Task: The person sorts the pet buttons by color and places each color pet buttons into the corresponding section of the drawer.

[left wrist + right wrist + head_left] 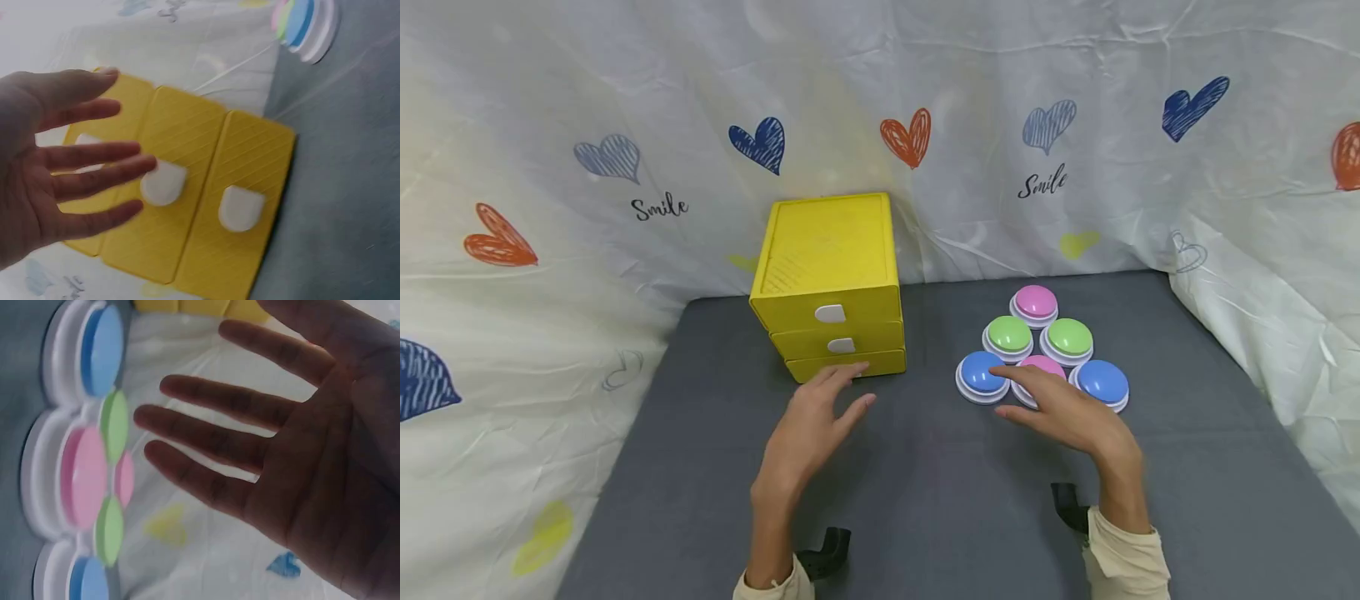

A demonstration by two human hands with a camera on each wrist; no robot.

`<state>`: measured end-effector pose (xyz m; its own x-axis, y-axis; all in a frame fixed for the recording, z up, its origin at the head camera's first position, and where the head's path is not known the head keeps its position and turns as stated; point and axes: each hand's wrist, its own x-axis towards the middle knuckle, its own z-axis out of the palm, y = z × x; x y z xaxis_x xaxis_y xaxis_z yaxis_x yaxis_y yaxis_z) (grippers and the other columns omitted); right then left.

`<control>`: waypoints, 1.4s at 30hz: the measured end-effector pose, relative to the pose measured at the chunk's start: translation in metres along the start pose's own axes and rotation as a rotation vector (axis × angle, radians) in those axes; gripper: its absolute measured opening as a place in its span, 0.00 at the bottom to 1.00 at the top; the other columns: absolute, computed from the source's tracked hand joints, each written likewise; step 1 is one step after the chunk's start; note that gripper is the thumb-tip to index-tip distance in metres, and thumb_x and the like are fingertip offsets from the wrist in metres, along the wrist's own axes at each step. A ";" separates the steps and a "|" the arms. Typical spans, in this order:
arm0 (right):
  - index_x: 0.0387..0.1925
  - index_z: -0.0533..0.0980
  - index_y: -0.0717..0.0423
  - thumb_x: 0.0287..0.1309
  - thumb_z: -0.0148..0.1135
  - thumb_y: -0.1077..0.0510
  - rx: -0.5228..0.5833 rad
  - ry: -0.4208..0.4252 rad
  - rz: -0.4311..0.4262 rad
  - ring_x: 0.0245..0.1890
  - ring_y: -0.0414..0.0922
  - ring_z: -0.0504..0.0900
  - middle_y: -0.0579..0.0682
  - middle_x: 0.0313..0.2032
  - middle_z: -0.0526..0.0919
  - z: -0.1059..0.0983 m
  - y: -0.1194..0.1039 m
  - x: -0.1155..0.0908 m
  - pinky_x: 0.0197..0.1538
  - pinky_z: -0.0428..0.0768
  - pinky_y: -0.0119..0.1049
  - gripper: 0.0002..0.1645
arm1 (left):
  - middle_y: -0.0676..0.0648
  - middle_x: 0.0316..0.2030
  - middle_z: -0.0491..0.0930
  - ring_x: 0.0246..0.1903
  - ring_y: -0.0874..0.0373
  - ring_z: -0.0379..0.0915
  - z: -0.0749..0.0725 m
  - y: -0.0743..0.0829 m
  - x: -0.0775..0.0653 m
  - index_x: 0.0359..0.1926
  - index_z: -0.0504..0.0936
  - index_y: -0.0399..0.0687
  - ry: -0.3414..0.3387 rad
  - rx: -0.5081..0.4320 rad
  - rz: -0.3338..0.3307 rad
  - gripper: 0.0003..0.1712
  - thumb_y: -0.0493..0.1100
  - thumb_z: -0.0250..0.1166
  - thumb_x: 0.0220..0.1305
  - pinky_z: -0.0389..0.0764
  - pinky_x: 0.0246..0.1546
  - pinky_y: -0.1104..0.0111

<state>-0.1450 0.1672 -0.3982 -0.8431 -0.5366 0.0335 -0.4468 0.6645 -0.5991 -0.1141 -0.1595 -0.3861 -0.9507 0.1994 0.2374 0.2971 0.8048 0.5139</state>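
A yellow three-drawer box (827,250) with white tabs stands at the back of the table. My left hand (808,429) hovers in front of it, fingers spread and holding nothing; the left wrist view shows its fingers before the drawer fronts (181,181). To the right, several round push buttons with white bases form a triangle: a pink one (1036,302) at the back, two green (1009,333), then two blue (1103,382) with a pink one (84,478) between. Over the front row floats my right hand (1067,408), fingers extended and empty, partly covering the front pink button.
A dark grey cloth (940,500) covers the table. Behind it and at both sides hangs a white sheet (835,67) printed with hearts and the word Smile. Each wrist wears a black camera mount (826,554).
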 end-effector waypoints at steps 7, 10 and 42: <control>0.64 0.63 0.38 0.59 0.54 0.39 0.037 0.000 -0.136 0.61 0.37 0.65 0.38 0.61 0.67 0.001 -0.032 0.031 0.62 0.65 0.40 0.32 | 0.53 0.49 0.76 0.45 0.58 0.74 -0.038 -0.013 0.012 0.57 0.75 0.58 0.225 -0.008 0.105 0.22 0.51 0.61 0.61 0.78 0.36 0.62; 0.65 0.60 0.35 0.59 0.53 0.37 0.054 0.001 -0.217 0.58 0.34 0.67 0.35 0.61 0.66 0.000 -0.050 0.047 0.60 0.67 0.37 0.33 | 0.52 0.46 0.78 0.44 0.57 0.75 -0.054 -0.020 0.019 0.54 0.77 0.55 0.310 -0.001 0.123 0.20 0.50 0.61 0.61 0.77 0.34 0.62; 0.51 0.73 0.54 0.61 0.55 0.57 0.224 0.263 -0.222 0.36 0.36 0.81 0.47 0.40 0.82 0.050 -0.121 0.158 0.38 0.78 0.26 0.16 | 0.58 0.55 0.73 0.28 0.57 0.80 -0.076 -0.071 0.066 0.53 0.75 0.75 0.376 -0.318 -0.316 0.22 0.67 0.53 0.59 0.79 0.25 0.72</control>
<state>-0.2095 -0.0241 -0.3602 -0.7942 -0.4835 0.3681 -0.5750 0.4021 -0.7125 -0.1916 -0.2460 -0.3447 -0.9182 -0.2819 0.2782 0.0710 0.5740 0.8158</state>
